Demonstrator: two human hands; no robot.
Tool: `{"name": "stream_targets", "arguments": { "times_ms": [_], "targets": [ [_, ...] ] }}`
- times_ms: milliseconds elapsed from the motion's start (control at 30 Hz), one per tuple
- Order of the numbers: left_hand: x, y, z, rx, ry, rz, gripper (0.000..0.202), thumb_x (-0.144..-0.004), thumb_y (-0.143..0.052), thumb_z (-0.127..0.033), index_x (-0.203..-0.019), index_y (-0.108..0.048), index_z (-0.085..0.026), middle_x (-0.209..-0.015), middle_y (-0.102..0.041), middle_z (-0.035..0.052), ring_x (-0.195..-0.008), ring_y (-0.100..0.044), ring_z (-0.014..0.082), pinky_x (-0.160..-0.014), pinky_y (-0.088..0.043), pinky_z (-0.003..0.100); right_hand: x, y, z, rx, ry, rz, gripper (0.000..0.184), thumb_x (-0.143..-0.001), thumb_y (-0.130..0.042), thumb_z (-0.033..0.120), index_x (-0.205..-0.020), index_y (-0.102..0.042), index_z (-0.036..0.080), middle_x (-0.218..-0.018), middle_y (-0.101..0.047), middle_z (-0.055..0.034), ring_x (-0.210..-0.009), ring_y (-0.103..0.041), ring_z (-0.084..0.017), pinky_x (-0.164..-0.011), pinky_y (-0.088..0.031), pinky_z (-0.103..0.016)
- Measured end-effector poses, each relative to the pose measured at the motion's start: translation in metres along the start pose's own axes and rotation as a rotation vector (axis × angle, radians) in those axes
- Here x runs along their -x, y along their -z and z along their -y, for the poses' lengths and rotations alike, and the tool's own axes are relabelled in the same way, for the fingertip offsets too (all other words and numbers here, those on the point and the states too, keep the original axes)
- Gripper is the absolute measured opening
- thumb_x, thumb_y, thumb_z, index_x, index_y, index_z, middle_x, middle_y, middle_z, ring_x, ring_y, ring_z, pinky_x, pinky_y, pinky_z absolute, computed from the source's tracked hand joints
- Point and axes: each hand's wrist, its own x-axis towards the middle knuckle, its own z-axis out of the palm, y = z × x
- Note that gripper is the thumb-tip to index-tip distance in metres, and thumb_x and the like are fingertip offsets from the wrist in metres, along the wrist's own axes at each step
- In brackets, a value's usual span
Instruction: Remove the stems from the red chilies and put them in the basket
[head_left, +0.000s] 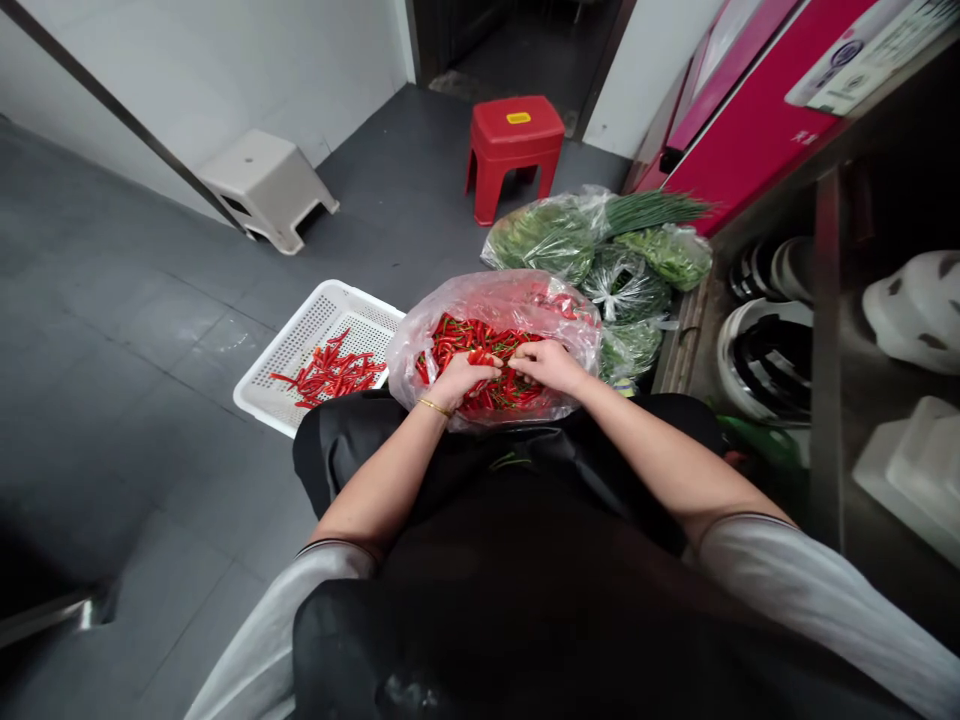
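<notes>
A large clear plastic bag (416, 330) full of red chili peppers (480, 335) with green stems sits open in front of my lap. Over the peppers, my left hand (466, 378) is closed, with red chili peppers showing at its thumb and fingers. My right hand (549, 365) is pinched shut just beside the left fingertips; whatever lies between its fingers is too small to make out. To the left, a white perforated basket (292, 345) on the floor holds a loose pile of red chili peppers (337, 375).
Bagged green vegetables (547, 235) and long green stalks (656, 208) lie beyond the bag to the right. A red stool (517, 135) and a tipped white stool (262, 180) stand farther off. At right, a metal shelf (829, 350) holds containers.
</notes>
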Motion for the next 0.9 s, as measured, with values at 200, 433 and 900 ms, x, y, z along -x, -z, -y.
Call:
{"name": "stream_targets", "arguments": {
  "times_ms": [200, 433, 900],
  "targets": [
    [-0.002, -0.009, 0.007, -0.081, 0.056, -0.016, 0.02, -0.058, -0.072, -0.022, -0.059, -0.053, -0.016, -0.038, -0.043, -0.0065, -0.032, -0.033, 0.0056, -0.035, -0.02, 0.023, 0.0, -0.009, 0.018, 0.184, 0.106, -0.208, 0.033, -0.096, -0.041, 0.03, -0.086, -0.068, 0.014, -0.09, -0.069, -0.0101, -0.083, -0.063, -0.018, -0.076, -0.043, -0.027],
    [-0.005, -0.001, 0.007, 0.033, 0.103, -0.106, 0.023, -0.053, -0.075, -0.023, -0.053, -0.054, -0.015, -0.041, -0.048, -0.0032, -0.036, -0.04, 0.0078, -0.039, -0.027, 0.023, 0.005, -0.037, 0.002, 0.533, -0.097, 0.109, 0.032, -0.093, -0.048, 0.037, -0.113, -0.062, 0.017, -0.112, -0.064, -0.0127, -0.088, -0.065, -0.022, -0.07, -0.043, -0.028],
    [-0.01, -0.002, 0.006, 0.067, -0.099, -0.086, 0.024, -0.051, -0.079, -0.019, -0.063, -0.059, -0.013, -0.059, -0.06, -0.0025, -0.052, -0.05, 0.008, -0.056, -0.042, 0.023, -0.016, -0.019, -0.002, -0.643, -0.132, -0.079, 0.028, -0.092, -0.048, 0.039, -0.082, -0.06, 0.016, -0.073, -0.071, -0.0063, -0.061, -0.065, -0.014, -0.062, -0.053, -0.027]
  ]
}}
